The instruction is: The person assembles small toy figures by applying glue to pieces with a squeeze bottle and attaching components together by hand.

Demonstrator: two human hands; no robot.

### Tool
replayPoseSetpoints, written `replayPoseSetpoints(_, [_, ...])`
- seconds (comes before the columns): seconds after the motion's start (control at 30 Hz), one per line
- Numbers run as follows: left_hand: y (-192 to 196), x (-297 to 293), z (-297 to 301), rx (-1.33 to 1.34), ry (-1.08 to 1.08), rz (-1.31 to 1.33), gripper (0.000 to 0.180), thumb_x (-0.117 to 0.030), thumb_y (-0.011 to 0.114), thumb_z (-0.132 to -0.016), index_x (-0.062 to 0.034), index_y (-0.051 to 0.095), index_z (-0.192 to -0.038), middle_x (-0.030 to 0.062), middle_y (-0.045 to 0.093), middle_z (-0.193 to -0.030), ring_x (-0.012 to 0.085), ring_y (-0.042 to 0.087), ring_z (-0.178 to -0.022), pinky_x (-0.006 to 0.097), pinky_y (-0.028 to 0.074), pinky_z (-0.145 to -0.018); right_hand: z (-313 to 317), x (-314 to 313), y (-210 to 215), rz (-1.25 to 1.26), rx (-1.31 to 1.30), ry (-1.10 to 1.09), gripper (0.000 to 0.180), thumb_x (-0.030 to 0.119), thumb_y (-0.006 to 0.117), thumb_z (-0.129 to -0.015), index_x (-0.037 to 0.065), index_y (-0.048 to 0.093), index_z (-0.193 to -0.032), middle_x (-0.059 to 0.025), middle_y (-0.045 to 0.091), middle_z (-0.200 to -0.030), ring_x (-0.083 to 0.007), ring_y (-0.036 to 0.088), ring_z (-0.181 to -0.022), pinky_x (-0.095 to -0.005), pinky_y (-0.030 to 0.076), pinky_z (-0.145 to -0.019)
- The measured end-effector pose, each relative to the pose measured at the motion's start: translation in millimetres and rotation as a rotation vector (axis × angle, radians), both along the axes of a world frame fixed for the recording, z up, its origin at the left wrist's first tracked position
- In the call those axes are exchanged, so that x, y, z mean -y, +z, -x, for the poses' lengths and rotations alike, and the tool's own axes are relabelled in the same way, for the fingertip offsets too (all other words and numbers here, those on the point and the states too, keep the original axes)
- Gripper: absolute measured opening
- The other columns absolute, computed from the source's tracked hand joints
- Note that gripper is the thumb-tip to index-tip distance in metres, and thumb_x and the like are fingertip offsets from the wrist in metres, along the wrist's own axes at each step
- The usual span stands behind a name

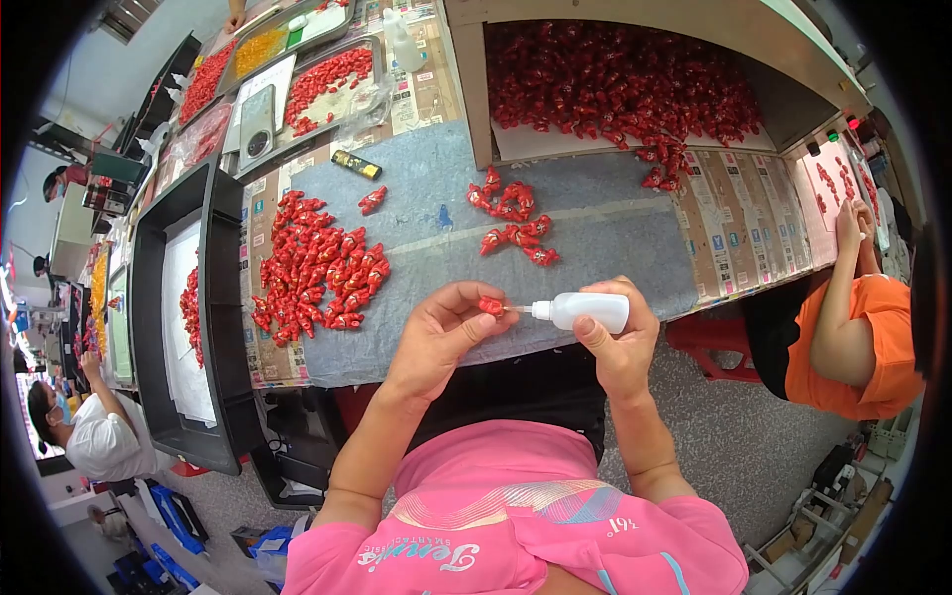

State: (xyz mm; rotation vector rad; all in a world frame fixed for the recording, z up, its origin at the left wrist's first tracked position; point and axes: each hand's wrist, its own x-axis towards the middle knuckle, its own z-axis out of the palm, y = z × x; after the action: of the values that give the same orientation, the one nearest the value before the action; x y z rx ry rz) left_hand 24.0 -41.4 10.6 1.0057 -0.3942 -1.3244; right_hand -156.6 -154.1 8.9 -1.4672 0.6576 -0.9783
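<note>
Between thumb and forefinger my left hand [436, 337] pinches a small red figurine piece [491, 306]. A white squeeze bottle [590, 310] lies sideways in my right hand [625, 342], its thin nozzle pointing left and reaching the red piece. Whether a drop has come out is too small to tell. Both hands are over the near edge of the blue-grey work mat [416, 238]. A large pile of red figurines [322, 263] covers the mat's left part. Beyond my hands lie two small groups of red figurines [521, 238], and one single figurine [373, 200] is near the pile.
A black-and-yellow tube [357, 165] lies at the mat's far side. At left stands a black tray [220, 297]; at back right, a shelf box [476, 89] holds many red figurines. Co-workers sit at right, in an orange shirt [858, 342], and at left, in white [109, 436].
</note>
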Motion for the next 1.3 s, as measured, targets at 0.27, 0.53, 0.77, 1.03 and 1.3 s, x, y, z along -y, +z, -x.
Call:
replayPoseSetpoints(0.27, [0, 0, -1, -0.004, -0.014, -0.021, 0.027, -0.004, 0.064, -0.084, 0.0028, 0.056, -0.108, 0.0128, 0.062, -0.103, 0.0230, 0.063, -0.096, 0.034, 0.050, -0.090, 1, 2, -1, 0.024, -0.004, -0.018, 0.032, 0.021, 0.078, -0.075, 0.001, 0.061, -0.094, -0.0031, 0.055, -0.085, -0.0099, 0.054, -0.074, -0.0224, 0.043, -0.062])
replayPoseSetpoints(0.53, [3, -3, -3, 0.000, 0.051, -0.024, 0.024, 0.001, 0.062, -0.084, 0.0009, 0.057, -0.108, 0.0088, 0.062, -0.100, 0.0202, 0.063, -0.092, 0.031, 0.050, -0.085, -1, -1, -5, -0.164, 0.044, -0.050, 0.033, 0.018, 0.078, -0.074, 0.002, 0.059, -0.094, -0.0033, 0.058, -0.090, -0.0100, 0.056, -0.080, -0.0236, 0.046, -0.068])
replayPoseSetpoints(0.77, [9, -26, -19, 0.002, 0.254, 0.012, 0.026, 0.005, 0.061, -0.082, -0.0001, 0.056, -0.107, 0.0079, 0.061, -0.095, 0.0197, 0.064, -0.087, 0.032, 0.053, -0.079, -29, 5, -10, 0.018, -0.118, 0.121, 0.039, 0.015, 0.077, -0.074, -0.001, 0.059, -0.105, -0.0035, 0.061, -0.094, -0.0110, 0.058, -0.087, -0.0246, 0.047, -0.074])
replayPoseSetpoints(1.03, [13, -39, -22, -0.049, 0.253, 0.082, 0.026, 0.003, 0.063, -0.082, -0.0010, 0.057, -0.107, 0.0091, 0.062, -0.098, 0.0189, 0.063, -0.086, 0.031, 0.053, -0.079, -51, 1, 1, 0.233, -0.251, 0.147, 0.033, 0.006, 0.068, -0.074, 0.004, 0.061, -0.106, -0.0115, 0.065, -0.102, -0.0210, 0.063, -0.096, -0.0305, 0.048, -0.084])
replayPoseSetpoints(1.3, [15, -40, -14, -0.068, 0.208, 0.086, 0.025, 0.002, 0.064, -0.082, -0.0013, 0.057, -0.106, 0.0129, 0.062, -0.102, 0.0188, 0.063, -0.085, 0.031, 0.053, -0.079, -53, 72, 22, 0.644, -0.312, 0.026, 0.027, 0.002, 0.059, -0.075, 0.003, 0.063, -0.102, -0.0156, 0.062, -0.104, -0.0312, 0.055, -0.103, -0.0389, 0.044, -0.090])
